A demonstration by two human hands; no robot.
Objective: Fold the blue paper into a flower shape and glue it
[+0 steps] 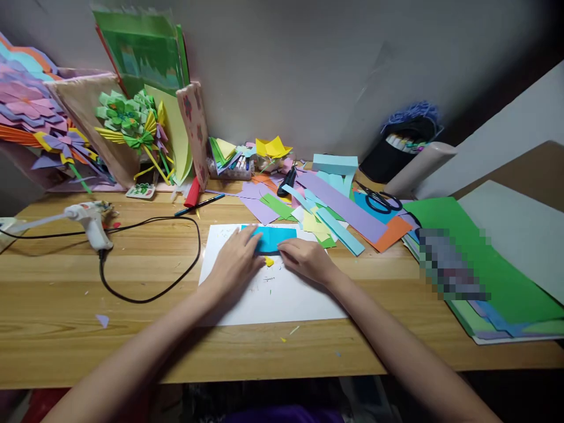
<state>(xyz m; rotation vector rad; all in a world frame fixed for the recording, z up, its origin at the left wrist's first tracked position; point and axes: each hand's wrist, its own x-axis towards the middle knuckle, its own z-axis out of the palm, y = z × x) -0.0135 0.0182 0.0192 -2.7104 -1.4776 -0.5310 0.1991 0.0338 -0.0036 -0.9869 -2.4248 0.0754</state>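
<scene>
A blue paper (278, 237) lies at the top edge of a white sheet (273, 296), in the middle of the frame. Both hands are on it. The left hand (238, 257) lies flat and open on the left part of the blue paper, with its fingers spread out. It presses down and holds nothing. The right hand (308, 259) touches the lower right edge of the blue paper with bent fingers. I cannot tell if it pinches the paper or only pushes on it. A tiny yellow bit (269, 261) sits between the two hands, just under the blue paper.

The white sheet lies on a wooden table (66, 305). Its near edge is close to the front edge of the table. To the left of the sheet a black cord (176, 276) makes a big loop, and it comes near the sheet's left edge. The cord runs to a glue gun (90, 220) at the left of the frame, well apart from the hands.

Above and to the right of the blue paper is a pile of paper strips (335, 211). It nearly touches the sheet's top right corner. Black scissors (383, 201) lie on that pile. At the right of the frame is a stack of green paper (493, 247). Bare wood shows in the lower left and between the sheet and the green stack.
</scene>
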